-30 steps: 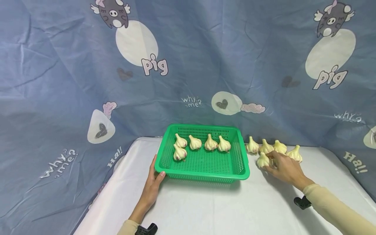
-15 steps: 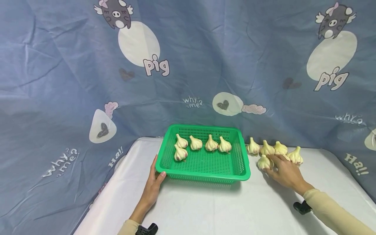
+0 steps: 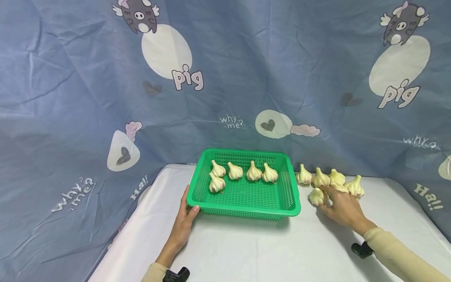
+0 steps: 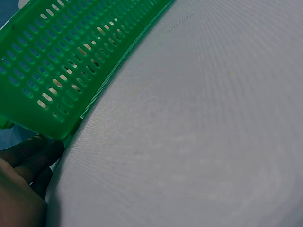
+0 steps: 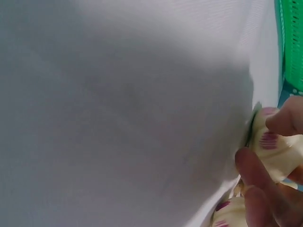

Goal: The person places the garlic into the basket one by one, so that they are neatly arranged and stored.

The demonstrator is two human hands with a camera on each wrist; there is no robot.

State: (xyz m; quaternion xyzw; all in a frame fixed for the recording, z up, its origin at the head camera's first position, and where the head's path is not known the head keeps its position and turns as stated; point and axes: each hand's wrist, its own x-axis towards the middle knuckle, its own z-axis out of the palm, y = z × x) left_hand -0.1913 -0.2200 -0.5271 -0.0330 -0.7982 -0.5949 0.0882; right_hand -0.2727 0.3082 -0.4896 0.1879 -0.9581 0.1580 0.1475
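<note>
My left hand (image 3: 183, 224) holds the near-left corner of a green plastic basket (image 3: 243, 212), thumb at the front rim and fingers along the side. In the left wrist view its fingertips touch the basket's lower corner. Several garlic bulbs (image 3: 253, 172) lie inside, toward the back and left. To the right of the basket, my right hand (image 3: 343, 209) pinches a garlic bulb (image 3: 318, 196) low over the table. The right wrist view shows thumb and fingers around this purple-streaked bulb (image 5: 277, 158). Its far side is partly hidden by the fingers.
Several more garlic bulbs (image 3: 321, 178) stand close behind my right hand, one partly covered by it. Another bulb (image 5: 229, 213) sits below the fingers in the right wrist view. A white cloth (image 3: 246, 250) covers the table, and a blue printed curtain (image 3: 225, 78) hangs behind.
My right hand has shifted slightly right, and the pinched bulb has tilted a little, its stalk lower. A bulb behind the hand shows more. The left hand and basket have stayed put.
</note>
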